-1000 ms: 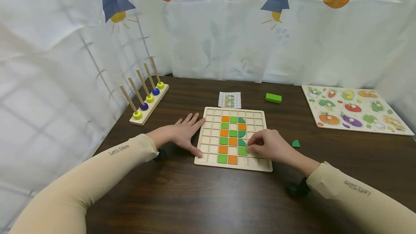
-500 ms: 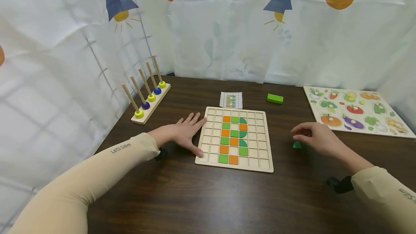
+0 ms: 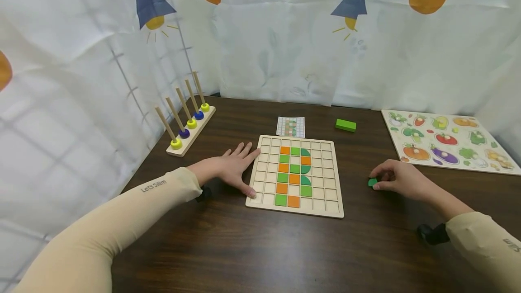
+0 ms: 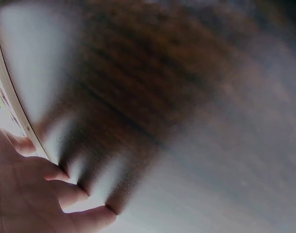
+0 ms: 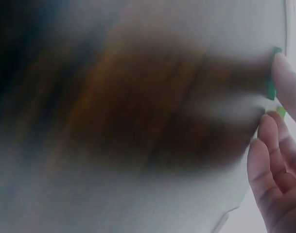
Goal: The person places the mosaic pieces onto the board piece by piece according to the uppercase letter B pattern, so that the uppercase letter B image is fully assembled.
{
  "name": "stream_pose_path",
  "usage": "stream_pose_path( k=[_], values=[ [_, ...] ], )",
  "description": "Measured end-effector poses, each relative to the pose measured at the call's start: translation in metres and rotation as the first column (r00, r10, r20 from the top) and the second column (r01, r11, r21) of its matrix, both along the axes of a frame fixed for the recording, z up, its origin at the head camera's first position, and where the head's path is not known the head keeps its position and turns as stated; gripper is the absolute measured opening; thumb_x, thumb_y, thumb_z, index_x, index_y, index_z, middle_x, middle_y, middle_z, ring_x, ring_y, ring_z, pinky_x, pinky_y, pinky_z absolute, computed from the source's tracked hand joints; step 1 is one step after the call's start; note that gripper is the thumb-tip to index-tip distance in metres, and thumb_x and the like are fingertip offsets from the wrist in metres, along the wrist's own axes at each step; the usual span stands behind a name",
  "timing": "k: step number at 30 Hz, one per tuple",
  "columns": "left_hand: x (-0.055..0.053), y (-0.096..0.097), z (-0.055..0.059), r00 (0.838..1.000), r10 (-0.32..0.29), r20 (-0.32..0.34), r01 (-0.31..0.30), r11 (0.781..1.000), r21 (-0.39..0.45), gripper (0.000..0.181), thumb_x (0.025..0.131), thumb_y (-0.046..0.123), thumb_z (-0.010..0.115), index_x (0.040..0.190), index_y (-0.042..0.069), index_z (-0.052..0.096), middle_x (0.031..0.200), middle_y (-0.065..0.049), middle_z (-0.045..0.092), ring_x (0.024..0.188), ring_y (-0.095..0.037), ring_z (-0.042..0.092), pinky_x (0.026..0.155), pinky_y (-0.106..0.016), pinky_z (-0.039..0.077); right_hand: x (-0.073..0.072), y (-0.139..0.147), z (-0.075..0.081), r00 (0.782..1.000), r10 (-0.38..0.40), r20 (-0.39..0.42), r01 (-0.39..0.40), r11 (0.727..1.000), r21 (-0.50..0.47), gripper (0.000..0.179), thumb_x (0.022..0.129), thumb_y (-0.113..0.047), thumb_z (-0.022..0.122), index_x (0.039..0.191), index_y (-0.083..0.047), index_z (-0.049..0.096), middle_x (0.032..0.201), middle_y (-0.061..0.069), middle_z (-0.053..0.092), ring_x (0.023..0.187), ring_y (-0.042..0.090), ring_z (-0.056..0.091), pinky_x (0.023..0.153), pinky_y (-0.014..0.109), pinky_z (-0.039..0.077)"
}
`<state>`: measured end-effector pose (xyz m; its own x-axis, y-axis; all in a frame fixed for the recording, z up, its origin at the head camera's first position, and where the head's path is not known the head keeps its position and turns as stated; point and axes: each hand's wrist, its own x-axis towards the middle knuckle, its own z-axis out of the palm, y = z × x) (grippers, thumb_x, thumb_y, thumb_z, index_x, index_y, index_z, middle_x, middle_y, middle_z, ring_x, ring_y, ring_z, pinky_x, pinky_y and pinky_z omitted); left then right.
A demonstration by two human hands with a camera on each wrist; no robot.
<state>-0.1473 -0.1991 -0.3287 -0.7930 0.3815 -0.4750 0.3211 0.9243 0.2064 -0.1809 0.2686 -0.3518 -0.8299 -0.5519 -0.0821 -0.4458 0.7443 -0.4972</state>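
A square wooden grid board [image 3: 324, 196] lies in the middle of the table, several of its cells filled with orange tiles [image 3: 293, 201] and green square tiles [image 3: 306, 191], plus dark green quarter-circle tiles [image 3: 305, 169]. My left hand [image 3: 236, 168] is spread at the board's left edge, thumb on the near corner and a fingertip at the upper side; the left wrist view shows its fingers [image 4: 89, 221] against the tabletop. Right of the board, thumb and index finger of my right hand [image 3: 400, 180] pinch a loose dark green quarter-circle tile [image 3: 372, 182], visible edge-on in the right wrist view.
Behind the board lies a printed pattern card [image 3: 291, 127], with a light green block [image 3: 345, 125] to its right. A peg stacker [image 3: 191, 132] with colored rings stands at left. A vegetable puzzle board [image 3: 452, 141] lies far right.
My right hand has left the board's right side, moved right and come down onto the loose quarter-circle tile, taking hold of it. My left hand stays on the board's edge.
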Motion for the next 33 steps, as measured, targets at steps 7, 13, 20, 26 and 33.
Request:
stream_pose_path(
  k=[7, 13, 20, 26, 33],
  values=[
    [0.000, 0.000, 0.000, 1.000, 0.005, -0.007, -0.005, 1.000, -0.003, 0.130, 0.078, 0.071, 0.075, 0.166, 0.013, -0.001, 0.172, -0.022, -0.009, 0.158, -0.045, -0.007, 0.123, -0.069, 0.008, 0.002, -0.007, 0.004, 1.000, -0.010, -0.015, 0.010, 1.000, 0.026, 0.019, 0.085, -0.018, 0.084, 0.095, -0.014, 0.069, 0.089, -0.006, 0.072, 0.076, 0.003, 0.061, 0.066, 0.024, 0.050],
    [0.002, 0.001, 0.001, 1.000, 0.006, -0.001, -0.006, 1.000, 0.007, 0.130, 0.078, 0.070, 0.076, 0.166, 0.013, -0.001, 0.171, -0.022, -0.008, 0.158, -0.046, -0.006, 0.122, -0.070, 0.009, 0.007, -0.010, 0.003, 1.000, 0.008, -0.012, -0.008, 1.000, -0.002, 0.015, 0.087, -0.017, 0.081, 0.094, -0.017, 0.068, 0.089, -0.007, 0.072, 0.077, 0.001, 0.061, 0.066, 0.023, 0.050],
    [0.003, 0.003, 0.003, 1.000, 0.004, -0.002, -0.004, 1.000, 0.002, 0.129, 0.079, 0.068, 0.076, 0.166, 0.013, 0.000, 0.171, -0.022, -0.008, 0.158, -0.045, -0.007, 0.123, -0.069, 0.008, 0.009, -0.013, 0.004, 0.996, 0.053, -0.071, -0.055, 0.998, -0.022, 0.027, 0.095, -0.011, 0.072, 0.120, -0.022, 0.076, 0.117, 0.000, 0.074, 0.103, 0.006, 0.064, 0.081, 0.027, 0.054],
    [0.001, 0.004, 0.001, 1.000, 0.000, -0.006, 0.000, 1.000, -0.003, 0.129, 0.078, 0.069, 0.076, 0.166, 0.013, -0.001, 0.172, -0.022, -0.008, 0.159, -0.045, -0.007, 0.123, -0.069, 0.009, 0.013, -0.022, 0.009, 0.994, -0.031, 0.106, 0.049, 0.985, -0.166, 0.021, 0.099, -0.017, 0.068, 0.119, -0.013, 0.074, 0.106, 0.005, 0.073, 0.084, 0.007, 0.062, 0.071, 0.025, 0.052],
    [0.001, 0.002, 0.001, 1.000, 0.008, -0.010, -0.008, 1.000, -0.001, 0.131, 0.077, 0.071, 0.076, 0.166, 0.013, -0.001, 0.171, -0.023, -0.008, 0.158, -0.046, -0.006, 0.122, -0.070, 0.008, 0.020, -0.049, 0.008, 0.952, -0.084, 0.294, 0.172, 0.942, -0.289, 0.037, 0.100, -0.026, 0.069, 0.125, 0.002, 0.067, 0.099, 0.009, 0.079, 0.084, 0.009, 0.070, 0.074, 0.029, 0.058]
  ],
)
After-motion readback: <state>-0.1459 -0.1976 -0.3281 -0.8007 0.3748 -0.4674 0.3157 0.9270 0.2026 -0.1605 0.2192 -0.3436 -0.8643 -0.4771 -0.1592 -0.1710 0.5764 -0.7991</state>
